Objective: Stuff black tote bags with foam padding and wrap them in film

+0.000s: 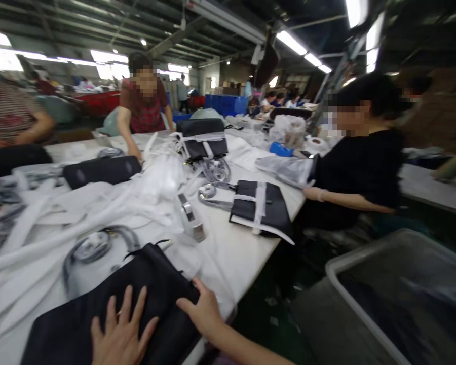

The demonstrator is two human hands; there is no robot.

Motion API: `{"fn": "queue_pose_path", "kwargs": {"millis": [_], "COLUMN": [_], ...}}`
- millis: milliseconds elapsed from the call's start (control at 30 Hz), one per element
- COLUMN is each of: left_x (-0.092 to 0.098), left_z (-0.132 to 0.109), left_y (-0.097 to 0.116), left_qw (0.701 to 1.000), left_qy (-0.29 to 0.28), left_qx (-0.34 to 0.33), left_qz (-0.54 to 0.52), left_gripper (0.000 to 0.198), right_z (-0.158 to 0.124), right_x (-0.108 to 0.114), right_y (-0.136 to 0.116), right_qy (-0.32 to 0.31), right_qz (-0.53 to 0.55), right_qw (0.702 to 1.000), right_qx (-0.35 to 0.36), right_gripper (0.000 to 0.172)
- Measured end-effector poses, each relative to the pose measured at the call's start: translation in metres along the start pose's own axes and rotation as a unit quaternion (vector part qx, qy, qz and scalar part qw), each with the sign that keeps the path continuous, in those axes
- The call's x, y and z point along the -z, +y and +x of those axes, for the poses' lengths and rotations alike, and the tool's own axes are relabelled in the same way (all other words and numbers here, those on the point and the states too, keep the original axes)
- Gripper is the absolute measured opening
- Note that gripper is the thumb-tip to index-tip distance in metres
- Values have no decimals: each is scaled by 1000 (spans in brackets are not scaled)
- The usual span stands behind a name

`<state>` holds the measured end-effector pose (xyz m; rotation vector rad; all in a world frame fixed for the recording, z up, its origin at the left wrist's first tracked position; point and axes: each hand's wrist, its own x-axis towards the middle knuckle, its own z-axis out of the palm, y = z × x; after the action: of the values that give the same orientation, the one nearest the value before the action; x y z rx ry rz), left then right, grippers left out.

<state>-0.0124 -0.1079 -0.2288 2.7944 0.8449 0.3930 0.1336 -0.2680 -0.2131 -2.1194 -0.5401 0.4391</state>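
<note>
Directly below the camera, we find the black bag [99, 304] lying flat on the white table [247, 253], at the near edge. Its long axis runs on a diagonal, from the lower left up toward the right, where one corner ends beside a crumpled clear plastic wrap [184, 258]. Both hands are already on it, set apart from each other. The left hand [121, 332] lies palm down on the middle of the panel with its fingers spread, pressing and gripping nothing. The right hand [202, 310] sits at the bag's right edge, thumb laid across the top face. We cannot tell whether its fingers close under the edge. The bulk of the bag extends leftward and away from both hands, so the left hand is nearer its centre and the right hand nearer the table's edge. Farther off, a second black bag [273, 208] with white strips lies before a seated co-worker [361, 167], and a grey bin [368, 253] stands to the right, off the table.
</note>
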Motion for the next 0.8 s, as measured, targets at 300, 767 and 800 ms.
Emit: {"fn": "queue_pose_path", "kwargs": {"millis": [300,767,800], "left_x": [11,44,46], "left_z": [18,28,27], "left_y": [0,-7,-7], "left_qw": [990,998,998], "left_qy": [-41,-62,-58], "left_qx": [-13,-6,-11], "left_qz": [134,-29,-35], "left_gripper": [63,73,71], "right_z": [26,76,76], "right_x": [8,-73,-74], "right_y": [-38,-65,-64], "right_qy": [141,-143,-136], "right_qz": [-72,-332,-335], "right_qw": [970,798,796], "right_qx": [183,482,485], "right_gripper": [59,53,54]}}
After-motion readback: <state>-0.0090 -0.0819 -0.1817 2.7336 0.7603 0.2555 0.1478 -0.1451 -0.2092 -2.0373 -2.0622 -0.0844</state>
